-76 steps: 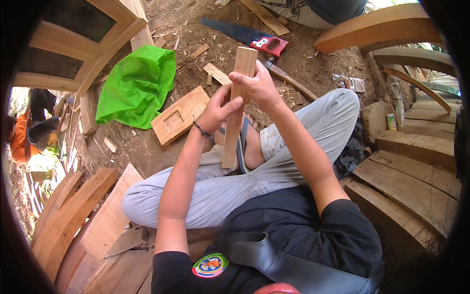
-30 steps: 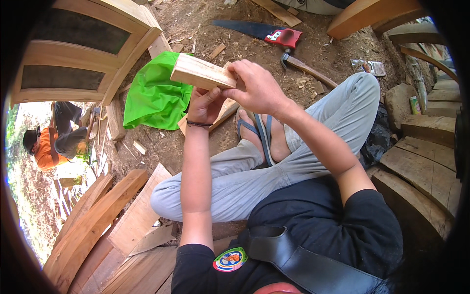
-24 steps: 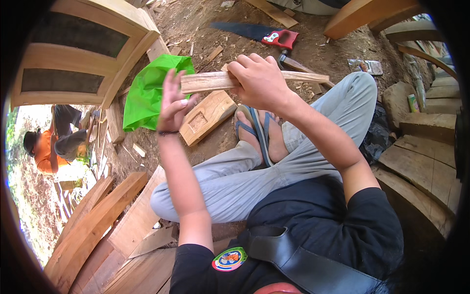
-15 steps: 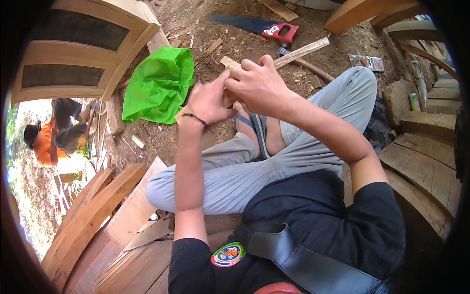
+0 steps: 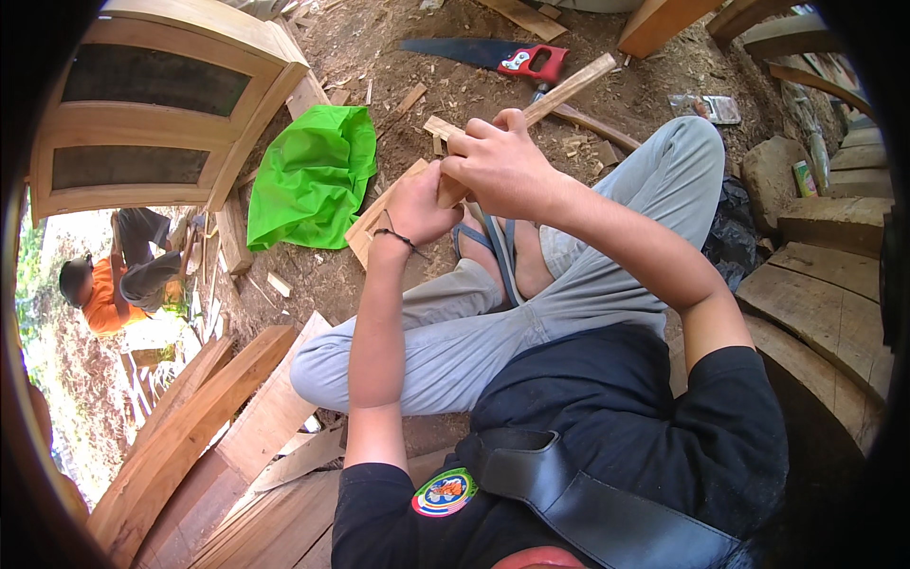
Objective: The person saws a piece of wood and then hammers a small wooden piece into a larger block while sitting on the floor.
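Observation:
A long, narrow wooden strip (image 5: 572, 89) slants from the upper right down beneath my right hand (image 5: 502, 163), whose fingers are bent around it. Its lower part shows between my hands. My left hand (image 5: 424, 204) is closed in a fist against that lower part, a dark cord bracelet at its wrist; the fingertips are hidden. Behind the left fist a flat, pale piece of wood (image 5: 370, 226) sticks out toward the green cloth. A short wooden end (image 5: 441, 127) shows just beyond my right knuckles.
A red-handled handsaw (image 5: 531, 63) lies on the chip-strewn dirt, near a tool with a wooden handle (image 5: 595, 127). Bright green cloth (image 5: 318, 175) lies left, below a panelled wooden frame (image 5: 133, 128). Planks (image 5: 199, 417) flank my left knee. Another person in orange (image 5: 106, 299) is far left.
My left hand, blurred and with looser fingers before, is now closed in a fist. The flat wood behind it shows more. The whole view has shifted slightly.

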The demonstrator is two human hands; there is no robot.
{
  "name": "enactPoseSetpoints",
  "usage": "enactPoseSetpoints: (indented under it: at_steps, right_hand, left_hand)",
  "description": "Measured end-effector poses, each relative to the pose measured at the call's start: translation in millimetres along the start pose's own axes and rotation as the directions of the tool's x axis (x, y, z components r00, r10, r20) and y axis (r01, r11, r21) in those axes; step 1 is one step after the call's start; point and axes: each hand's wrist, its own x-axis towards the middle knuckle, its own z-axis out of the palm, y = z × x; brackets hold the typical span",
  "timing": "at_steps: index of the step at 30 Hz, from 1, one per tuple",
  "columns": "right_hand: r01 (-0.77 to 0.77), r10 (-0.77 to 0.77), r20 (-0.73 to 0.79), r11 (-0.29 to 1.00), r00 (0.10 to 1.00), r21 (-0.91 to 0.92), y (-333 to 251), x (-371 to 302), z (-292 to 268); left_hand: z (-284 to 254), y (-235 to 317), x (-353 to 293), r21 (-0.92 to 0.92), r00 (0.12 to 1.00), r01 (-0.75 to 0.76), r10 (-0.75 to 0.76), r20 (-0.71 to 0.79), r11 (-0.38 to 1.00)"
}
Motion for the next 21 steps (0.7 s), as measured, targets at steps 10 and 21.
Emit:
enactPoseSetpoints:
  at_steps: [10, 21]
  right_hand:
    - [-0.087, 0.088, 0.174, 0.996, 0.981, -0.015, 42.7, 65.0, 24.1]
    - [0.088, 0.348, 0.518, 0.761, 0.781, -0.643, 323.9, 14.3, 127.0]
  left_hand:
    - [-17.1, -56.1, 37.8, 0.249, 0.938, -0.125, 0.196, -0.286, 0.96]
    - [-124.5, -288.4, 157.8, -0.841, 0.982, 0.06, -0.184, -0.047, 0.538]
